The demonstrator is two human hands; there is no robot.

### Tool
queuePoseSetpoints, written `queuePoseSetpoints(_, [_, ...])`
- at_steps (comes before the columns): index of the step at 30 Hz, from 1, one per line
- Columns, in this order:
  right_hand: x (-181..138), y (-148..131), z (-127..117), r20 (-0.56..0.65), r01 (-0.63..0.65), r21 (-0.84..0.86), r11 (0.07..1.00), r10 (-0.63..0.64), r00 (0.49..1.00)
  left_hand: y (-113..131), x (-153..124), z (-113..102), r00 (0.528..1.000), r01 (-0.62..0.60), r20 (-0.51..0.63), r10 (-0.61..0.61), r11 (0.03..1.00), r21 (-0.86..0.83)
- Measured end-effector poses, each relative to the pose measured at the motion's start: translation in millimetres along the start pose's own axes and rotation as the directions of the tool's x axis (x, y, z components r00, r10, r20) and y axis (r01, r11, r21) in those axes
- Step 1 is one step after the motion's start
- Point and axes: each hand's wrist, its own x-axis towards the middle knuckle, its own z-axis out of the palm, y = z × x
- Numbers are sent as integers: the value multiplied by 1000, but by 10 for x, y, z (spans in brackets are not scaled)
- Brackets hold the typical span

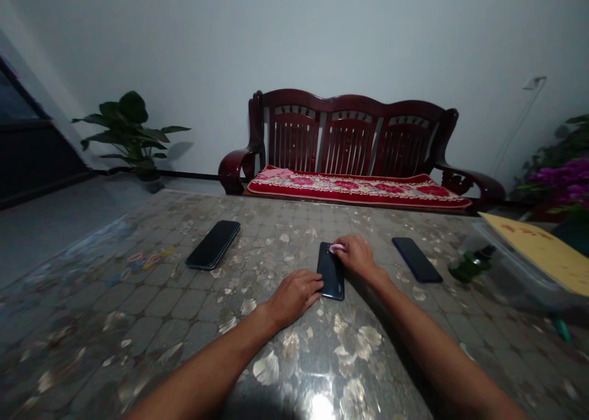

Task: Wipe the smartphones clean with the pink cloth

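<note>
A dark phone [331,280] lies face down on the patterned table cover, its camera end away from me. My left hand [294,294] is at its left edge, fingers together and fingertips holding the side. At the far end, my right hand [356,254] is closed in a pinch on a small pale pink piece [338,247], pressed against the phone near the cameras. What the pink piece is made of is too small to tell. A second phone [214,244] lies to the left, screen up. To the right is a third phone [416,259] with a blue edge.
Several coloured rubber bands [150,260] lie at the left. On the right stand a green bottle [472,265] with a black top and a clear plastic box [510,279] with a yellow sheet [543,248] on it. A wooden bench [350,132] is beyond the table.
</note>
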Motion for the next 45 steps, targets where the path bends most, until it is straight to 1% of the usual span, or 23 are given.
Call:
queuePoseSetpoints(3, [18,-11,23,-8,-10,0,1000,10,1000,-5,0,-5,1000,-9,-2,9,1000,3])
queuePoseSetpoints(8, [-82,-38,15,32,113,0,994,-113,993,-12,-1,-2,1000,-24,-9,24,1000,9])
queuePoseSetpoints(10, [-77,-38,-9,41,127,-21,992,-126,991,-18,2,6,1000,-22,-11,23,1000,17])
queuePoseSetpoints(13, [-5,-30,-36,12,46,-79,996,-45,999,-41,16,36,999,-27,-22,27,999,40])
queuePoseSetpoints(15, [33,-20,-31,-5,-12,-83,996,12,1000,-66,25,71,997,-56,-50,59,996,67])
queuePoseSetpoints(17, [21,-8,-5,-9,-15,-64,998,15,1000,-92,31,112,990,-95,-92,104,991,96])
queuePoseSetpoints(21, [-124,26,57,-6,89,19,996,-89,996,-129,25,175,976,-130,-158,151,982,138])
queuePoseSetpoints(24, [-185,60,74,-1,146,71,987,-147,989,-137,17,187,972,-138,-173,161,981,137])
queuePoseSetpoints(26, [-151,83,77,-15,123,69,990,-122,992,-137,16,184,971,-141,-175,163,982,130])
queuePoseSetpoints(30, [-28,94,88,-55,8,49,999,-5,998,-137,21,181,973,-137,-167,158,982,130])
queuePoseSetpoints(32, [-25,74,88,-58,3,40,999,-1,998,-139,24,182,975,-133,-162,154,982,133])
queuePoseSetpoints(39, [-210,-76,28,18,140,39,989,-140,990,-123,25,158,974,-133,-167,156,981,140])
queuePoseSetpoints(41, [-173,-132,21,19,156,9,988,-156,988,-111,26,146,975,-132,-157,154,981,145])
queuePoseSetpoints(45, [27,-250,37,0,195,-80,978,-196,981,-96,29,134,980,-120,-138,141,981,149])
